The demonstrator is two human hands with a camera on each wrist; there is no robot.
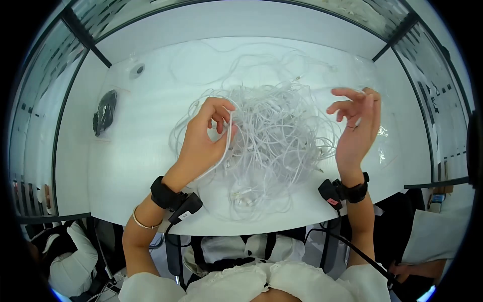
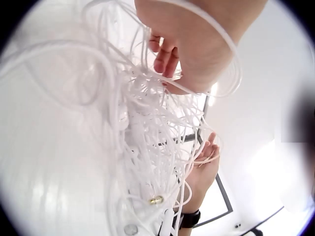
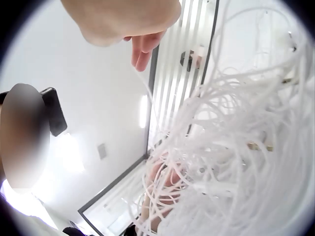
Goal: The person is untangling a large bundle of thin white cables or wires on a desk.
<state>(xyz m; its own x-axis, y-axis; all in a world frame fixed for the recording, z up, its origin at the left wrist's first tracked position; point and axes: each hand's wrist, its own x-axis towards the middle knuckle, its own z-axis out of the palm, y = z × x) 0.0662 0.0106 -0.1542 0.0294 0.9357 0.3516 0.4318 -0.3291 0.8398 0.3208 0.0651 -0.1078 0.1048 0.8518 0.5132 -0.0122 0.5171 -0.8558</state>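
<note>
A tangled heap of white cables (image 1: 276,133) lies mid-table, with metal plug ends showing among the loops. At its left edge, my left hand (image 1: 204,138) grips a white cable between thumb and fingers; a loop crosses the palm side in the left wrist view. My right hand (image 1: 358,123) is raised beyond the heap's right edge, fingers bent. From its fingertips a thin white strand runs down to the heap in the right wrist view, where the hand (image 3: 123,22) pinches it. The strand's far end is lost in the tangle.
A dark item in clear plastic (image 1: 104,113) lies at the table's left side, with a small round grey object (image 1: 137,71) behind it. Clear plastic (image 1: 383,138) lies at the right. Low white walls enclose the table's back and sides. Other people sit at both lower corners.
</note>
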